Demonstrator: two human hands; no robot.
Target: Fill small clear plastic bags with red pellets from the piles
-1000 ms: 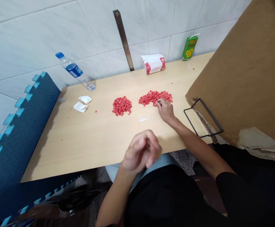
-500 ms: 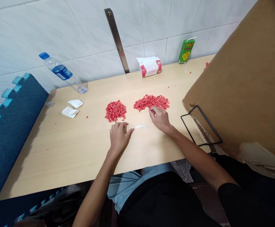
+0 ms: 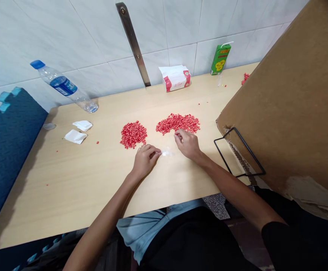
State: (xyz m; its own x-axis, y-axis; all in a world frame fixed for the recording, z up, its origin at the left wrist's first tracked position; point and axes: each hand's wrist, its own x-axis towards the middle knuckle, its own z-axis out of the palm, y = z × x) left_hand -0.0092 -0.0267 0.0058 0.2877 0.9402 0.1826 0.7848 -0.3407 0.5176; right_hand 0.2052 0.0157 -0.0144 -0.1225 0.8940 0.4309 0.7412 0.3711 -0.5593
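Observation:
Two piles of small red pellet-like pieces lie on the table: a rounder left pile and a wider right pile. Between my hands is a little patch of small clear pieces, too fine to make out singly. My left hand is closed in a pinch at the left edge of this patch, just below the left pile; what its fingertips hold is too small to name. At the near edge of the right pile, my right hand has its fingers pressed together, and anything in them is hidden.
A tilted water bottle leans on the tiled wall. Folded white tissues lie at left, a tissue pack and green drink carton at the back. A large cardboard box with a black wire frame borders the right.
My left thumb and fingers have come together from apart, beside the clear pieces. My right hand stays pinched at the right pile. The view has shifted slightly.

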